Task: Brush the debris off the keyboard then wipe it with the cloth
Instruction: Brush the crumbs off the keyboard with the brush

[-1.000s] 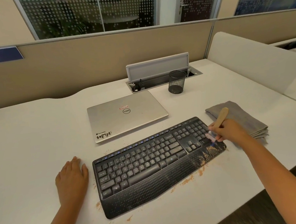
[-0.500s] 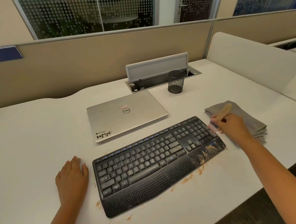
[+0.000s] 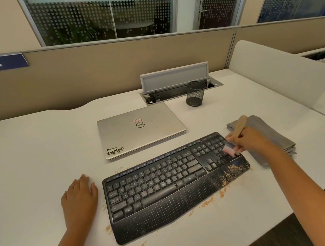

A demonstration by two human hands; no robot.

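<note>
The right hand [image 3: 252,140] hides part of the blurred brush [image 3: 235,137].

1. the light is even and soft, fairly bright, with a warm tone over the white surface [image 3: 34,151].
2. shadows are weak; only a thin dark one lies under the keyboard [image 3: 162,186] front edge.
3. the laptop [image 3: 139,130] lid gives a mild sheen, no hard glare.
4. the wide lens bends the partition [image 3: 115,68] and the surface edges near the borders.
5. the brush [image 3: 234,139] head is blurred; the rest looks a little soft.
</note>
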